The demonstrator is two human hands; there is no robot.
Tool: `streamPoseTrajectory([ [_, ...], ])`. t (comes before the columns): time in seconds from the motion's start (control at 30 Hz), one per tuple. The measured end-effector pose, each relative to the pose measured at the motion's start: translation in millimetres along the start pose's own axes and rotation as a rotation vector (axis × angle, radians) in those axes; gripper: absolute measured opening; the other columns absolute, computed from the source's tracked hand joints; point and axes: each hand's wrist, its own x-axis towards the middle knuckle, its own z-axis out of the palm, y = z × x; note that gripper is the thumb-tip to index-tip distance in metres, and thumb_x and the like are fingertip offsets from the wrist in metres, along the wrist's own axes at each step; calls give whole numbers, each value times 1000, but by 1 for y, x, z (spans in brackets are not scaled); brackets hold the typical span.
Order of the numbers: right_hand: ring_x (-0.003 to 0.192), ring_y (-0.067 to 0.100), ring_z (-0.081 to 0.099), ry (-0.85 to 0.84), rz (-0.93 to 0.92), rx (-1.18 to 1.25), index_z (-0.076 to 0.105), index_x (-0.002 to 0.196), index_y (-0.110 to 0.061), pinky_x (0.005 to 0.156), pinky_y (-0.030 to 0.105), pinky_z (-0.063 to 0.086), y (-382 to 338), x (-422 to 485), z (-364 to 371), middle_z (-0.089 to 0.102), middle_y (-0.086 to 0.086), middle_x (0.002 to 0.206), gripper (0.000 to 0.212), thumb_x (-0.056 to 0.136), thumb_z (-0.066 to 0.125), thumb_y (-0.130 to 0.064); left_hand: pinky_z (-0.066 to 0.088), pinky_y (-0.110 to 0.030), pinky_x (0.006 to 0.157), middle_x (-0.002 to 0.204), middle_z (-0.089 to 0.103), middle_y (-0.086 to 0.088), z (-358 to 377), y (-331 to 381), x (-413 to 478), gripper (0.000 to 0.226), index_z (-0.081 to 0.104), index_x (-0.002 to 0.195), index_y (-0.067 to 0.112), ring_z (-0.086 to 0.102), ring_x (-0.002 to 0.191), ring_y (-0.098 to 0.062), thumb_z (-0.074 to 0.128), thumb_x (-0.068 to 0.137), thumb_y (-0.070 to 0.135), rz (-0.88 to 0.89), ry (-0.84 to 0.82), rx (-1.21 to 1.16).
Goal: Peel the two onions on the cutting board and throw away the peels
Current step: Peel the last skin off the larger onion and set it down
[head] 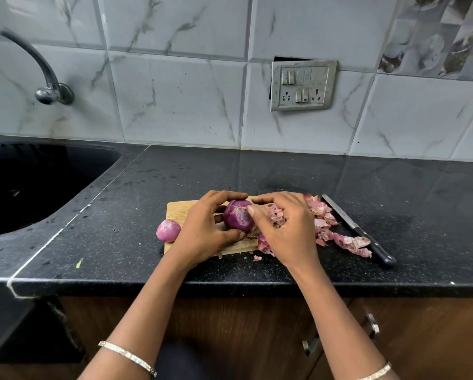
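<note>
I saw a pale, matt wooden cutting board on glossy black speckled stone counter; papery pink peels beside a steel-bladed knife.

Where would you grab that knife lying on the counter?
By its black handle, reaching from the near right side: the knife lies flat with the blade pointing away toward the wall, and onion peels crowd its left.
</note>
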Motion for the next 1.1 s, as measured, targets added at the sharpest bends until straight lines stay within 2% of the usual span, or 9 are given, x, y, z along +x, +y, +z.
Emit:
streamPoseTrajectory([
  [0.1,101,12,57,-34,-37,10,78,98,-26,87,40,49,-1,1,5,71,-15,98,20,82,79,-38,60,-37,90,123,64,8,2,-1,0,71,66,124,28,68,105,-11,92,63,4,32,44,51],
  [0.3,94,12,63,-33,-54,2,78,99,-25,84,37,50,-4,1,10,69,-12,97,25,80,73,-41,60,-38,84,112,69,9,4,2,-2,60,66,116,21,69,96,-9,90,64,5,41,108,93],
  [0.6,80,6,67,71,57,114,79,85,-14,70,20,53,-2,4,10,71,-7,83,3,84,78,-11,58,-30,92,118,65,11,2,8,-3,69,70,120,29,65,101,-5,94,60,6,71,80,146],
  [0.7,85,1,67,93,168,83,78,89,-17,75,14,52,4,5,9,72,-9,87,15,85,72,-4,58,-32,92,120,64,10,1,7,-4,69,68,117,30,65,103,-5,95,59,5,57,83,142],
  [0.8,89,4,69,192,248,113,77,96,-16,80,27,58,5,3,6,74,-8,91,30,85,60,7,59,-30,91,121,65,8,1,5,-4,69,64,119,26,65,107,-9,95,61,5,23,87,75],
  [0.87,87,8,69,256,225,176,77,96,-15,75,27,57,2,2,3,74,-7,90,28,87,59,5,59,-26,87,122,65,4,2,3,-3,68,61,122,21,66,108,-13,93,65,3,-14,88,-7],
  [0.93,84,10,68,255,132,226,76,95,-13,70,21,52,-6,-1,-2,73,-7,87,19,91,63,-1,58,-23,85,123,64,1,2,3,-3,68,58,125,17,66,109,-13,91,68,1,-30,90,-62],
  [1.03,81,8,68,158,-5,232,75,96,-10,67,16,50,-13,-6,-4,73,-7,85,10,90,67,-9,57,-28,91,125,64,0,1,1,-3,65,56,128,16,67,112,-15,87,73,0,-25,90,-92],
  [1.1,85,7,68,91,-3,201,75,99,-12,68,17,52,-10,-5,-2,73,-7,91,12,88,72,-11,56,-28,94,128,63,0,0,1,-3,62,54,129,14,66,114,-14,84,77,-1,-29,84,-120],
])
